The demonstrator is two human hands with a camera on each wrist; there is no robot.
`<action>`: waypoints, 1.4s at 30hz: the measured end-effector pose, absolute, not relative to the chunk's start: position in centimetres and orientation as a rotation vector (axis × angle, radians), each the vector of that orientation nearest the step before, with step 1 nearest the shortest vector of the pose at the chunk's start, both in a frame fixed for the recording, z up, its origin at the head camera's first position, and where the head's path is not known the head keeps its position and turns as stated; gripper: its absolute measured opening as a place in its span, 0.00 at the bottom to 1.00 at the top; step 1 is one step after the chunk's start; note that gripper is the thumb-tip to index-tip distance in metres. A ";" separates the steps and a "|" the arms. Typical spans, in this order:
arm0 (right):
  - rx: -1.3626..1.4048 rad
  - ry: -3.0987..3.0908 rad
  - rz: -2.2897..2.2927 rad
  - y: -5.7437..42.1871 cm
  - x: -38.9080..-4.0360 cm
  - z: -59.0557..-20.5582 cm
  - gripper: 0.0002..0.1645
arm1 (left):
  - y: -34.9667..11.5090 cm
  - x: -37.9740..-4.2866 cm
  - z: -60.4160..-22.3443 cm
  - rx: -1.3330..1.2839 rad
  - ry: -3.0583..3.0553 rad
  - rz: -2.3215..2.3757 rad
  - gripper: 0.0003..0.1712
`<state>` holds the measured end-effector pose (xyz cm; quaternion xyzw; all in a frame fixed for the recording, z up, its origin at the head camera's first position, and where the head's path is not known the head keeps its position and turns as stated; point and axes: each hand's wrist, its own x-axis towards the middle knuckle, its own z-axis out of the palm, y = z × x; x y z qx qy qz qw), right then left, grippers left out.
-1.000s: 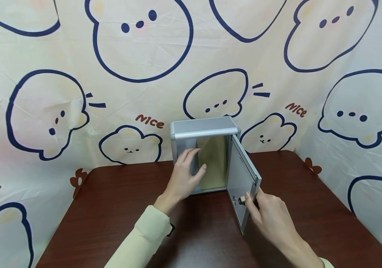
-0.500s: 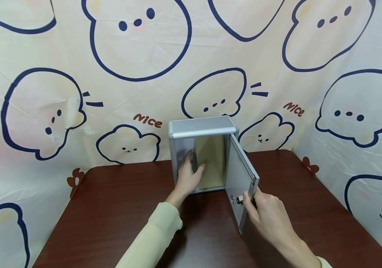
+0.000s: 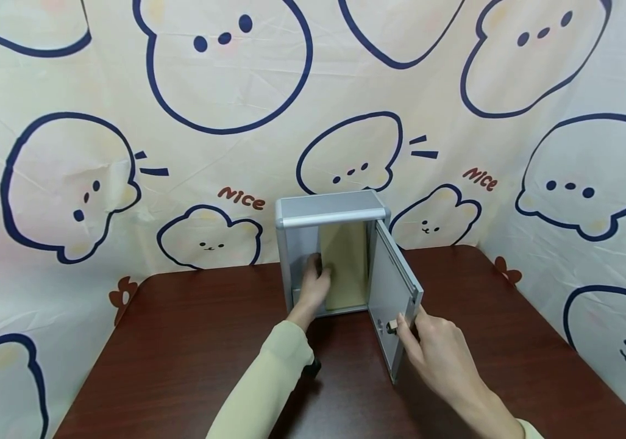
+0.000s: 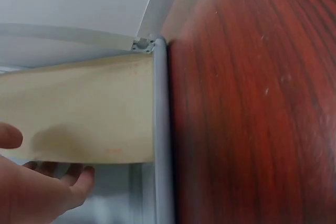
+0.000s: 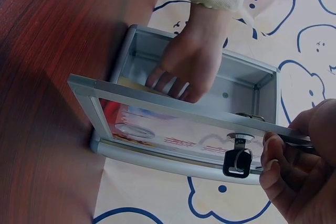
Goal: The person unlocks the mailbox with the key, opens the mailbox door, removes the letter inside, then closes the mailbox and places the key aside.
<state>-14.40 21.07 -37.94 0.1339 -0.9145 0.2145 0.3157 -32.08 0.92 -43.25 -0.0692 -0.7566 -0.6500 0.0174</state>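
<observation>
A grey metal box [image 3: 331, 208] stands on the table, its hinged door [image 3: 392, 289] swung out to the right. Upright inside leans a flat tan, paper-like piece [image 4: 89, 108] with faint orange marks. My left hand [image 3: 314, 289] reaches into the box at that piece's left edge. In the left wrist view, the thumb is in front of it and the fingertips [image 4: 81, 179] are at its edge, partly hidden; contact is unclear. My right hand [image 3: 444, 344] grips the door's free edge between thumb and fingers. A key [image 5: 237, 162] sits in the door's lock.
The box stands on a dark red-brown wooden table [image 3: 192, 341], near its back edge. Behind and beside it hangs a cream cloth [image 3: 269, 158] with blue cartoon outlines. A printed panel [image 5: 184, 137] with red characters shows in the door's front.
My left hand has moved from the box's opening deeper inside, down and to the right, up to the tan piece's edge. The right hand and the door stay nearly where they were.
</observation>
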 end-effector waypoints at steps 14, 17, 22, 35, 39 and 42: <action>0.374 -2.386 0.571 21.2 -14.5 -38.2 0.16 | 2.4 -32.2 -44.2 -0.152 -2.324 -2.115 0.32; 0.374 -2.391 0.574 21.2 -14.5 -38.2 0.15 | 2.4 -32.1 -44.3 -0.165 -2.319 -2.120 0.32; 0.369 -2.392 0.573 21.3 -14.5 -38.2 0.13 | 2.2 -32.0 -44.2 -0.168 -2.317 -2.126 0.31; 0.361 -2.404 0.573 21.2 -14.5 -38.1 0.13 | 1.0 -31.2 -43.5 -0.202 -2.292 -2.106 0.29; 0.359 -2.409 0.574 21.1 -14.4 -38.0 0.15 | 0.4 -30.8 -43.2 -0.208 -2.320 -2.076 0.29; 0.355 -2.409 0.569 21.1 -14.3 -38.0 0.16 | 0.0 -30.5 -43.0 -0.229 -2.332 -2.076 0.30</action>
